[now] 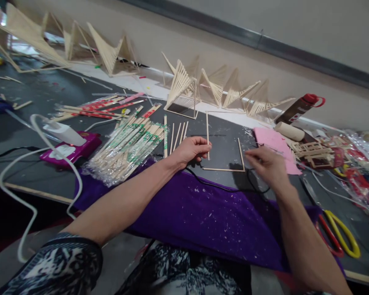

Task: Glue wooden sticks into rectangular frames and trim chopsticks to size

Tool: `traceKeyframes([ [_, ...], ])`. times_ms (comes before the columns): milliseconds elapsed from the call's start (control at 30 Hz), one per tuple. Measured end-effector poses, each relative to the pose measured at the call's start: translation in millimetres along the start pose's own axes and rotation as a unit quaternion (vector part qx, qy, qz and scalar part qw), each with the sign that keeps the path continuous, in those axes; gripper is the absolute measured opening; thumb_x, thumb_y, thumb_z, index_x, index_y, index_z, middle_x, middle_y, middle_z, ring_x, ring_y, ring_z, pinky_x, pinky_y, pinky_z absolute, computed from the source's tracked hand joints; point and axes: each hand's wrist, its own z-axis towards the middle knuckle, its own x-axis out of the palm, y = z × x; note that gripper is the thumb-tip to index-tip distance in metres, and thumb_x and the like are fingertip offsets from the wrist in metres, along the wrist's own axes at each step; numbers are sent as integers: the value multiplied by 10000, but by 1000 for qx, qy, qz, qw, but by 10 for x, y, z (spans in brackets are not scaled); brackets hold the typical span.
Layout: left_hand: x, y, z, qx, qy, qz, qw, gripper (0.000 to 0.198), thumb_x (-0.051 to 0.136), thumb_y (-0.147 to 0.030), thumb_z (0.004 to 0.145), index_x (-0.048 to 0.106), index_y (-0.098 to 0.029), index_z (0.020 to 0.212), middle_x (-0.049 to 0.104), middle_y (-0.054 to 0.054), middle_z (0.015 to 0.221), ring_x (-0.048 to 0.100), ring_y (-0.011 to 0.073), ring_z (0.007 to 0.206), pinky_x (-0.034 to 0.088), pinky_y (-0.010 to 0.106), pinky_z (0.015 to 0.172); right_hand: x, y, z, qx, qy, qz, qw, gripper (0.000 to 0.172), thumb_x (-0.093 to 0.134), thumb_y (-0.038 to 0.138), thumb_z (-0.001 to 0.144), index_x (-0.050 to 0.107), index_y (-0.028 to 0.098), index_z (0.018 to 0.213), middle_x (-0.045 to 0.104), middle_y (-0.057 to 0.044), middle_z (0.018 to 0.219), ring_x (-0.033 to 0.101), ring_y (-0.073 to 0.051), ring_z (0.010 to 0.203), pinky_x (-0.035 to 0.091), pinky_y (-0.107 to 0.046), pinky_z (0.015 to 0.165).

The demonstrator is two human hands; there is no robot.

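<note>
My left hand (191, 152) pinches a thin wooden stick (208, 133) that stands roughly upright over the dark table. Just right of it, two wooden sticks (224, 169) lie joined at a corner in an L shape. My right hand (269, 164) is beside the L's right arm, its thumb and fingers pressed together. What those fingers hold, if anything, I cannot make out. Several loose sticks (178, 137) lie left of my left hand. A thin black cord (203, 183) runs along the table edge below the sticks.
Wrapped chopsticks (135, 143) lie left, beside a purple power strip (72, 147) with a white cable. Stick models (181, 88) line the back. Pink paper (273, 145), a bottle (298, 108) and scissors (338, 233) are at right. Purple cloth (203, 221) covers the front edge.
</note>
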Motion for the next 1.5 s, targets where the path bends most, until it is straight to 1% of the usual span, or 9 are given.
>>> traceKeyframes([
  [33,1,-2,0,0,-3,0,1000,109,633,-183,724,587,-130,807,557,-5,639,531,52,502,363,151,409,79,147,-2,-61,40,15,997,249,453,341,863,655,221,946,642,-52,868,577,-145,764,407,-247,651],
  [100,1,-2,-1,1,-10,1,1000,114,633,-180,723,590,-129,815,559,-5,635,530,52,503,363,148,407,225,387,-13,-151,96,-16,984,230,454,312,874,655,234,953,635,-50,854,558,-144,771,380,-245,644],
  [167,-3,7,-1,4,-9,1,1000,122,637,-190,720,594,-129,817,560,-5,630,530,53,507,364,146,406,322,527,-25,-184,117,-62,974,235,434,292,889,655,232,940,627,-50,836,537,-148,775,355,-251,641],
  [367,-23,27,3,17,0,3,1000,123,648,-222,712,599,-133,780,571,0,629,536,53,522,362,141,413,340,557,-13,-186,112,-132,967,252,381,257,913,618,187,865,599,-52,791,491,-155,739,313,-273,647],
  [533,-39,14,15,-7,-11,21,1000,105,643,-215,721,588,-126,719,588,15,622,522,48,496,350,148,409,314,502,11,-180,98,-71,976,198,400,262,910,578,176,888,611,-51,848,522,-148,793,321,-267,695],
  [700,-51,25,29,-31,5,39,999,88,636,-210,731,592,-133,738,578,9,573,519,54,481,346,157,417,356,448,17,-161,112,-26,980,171,424,262,900,576,183,891,627,-29,803,555,-142,774,340,-265,701],
  [1033,-47,10,18,-42,-2,60,997,98,653,-210,717,597,-140,754,574,2,555,524,57,479,335,159,426,386,421,17,-141,101,-1,985,178,410,271,893,576,207,901,622,-42,802,557,-163,777,381,-274,687],
  [1300,-40,6,14,-49,7,67,996,70,621,-177,730,585,-127,762,579,6,552,553,75,497,388,171,436,422,420,9,-135,96,0,986,177,407,263,896,570,194,898,604,-40,814,552,-155,775,391,-255,688],
  [1500,-11,-7,3,-69,0,65,996,69,637,-165,726,586,-122,743,580,1,535,534,60,465,409,174,456,432,413,8,-141,92,-1,986,174,413,262,892,574,197,894,611,-47,808,552,-157,777,384,-256,677],
])
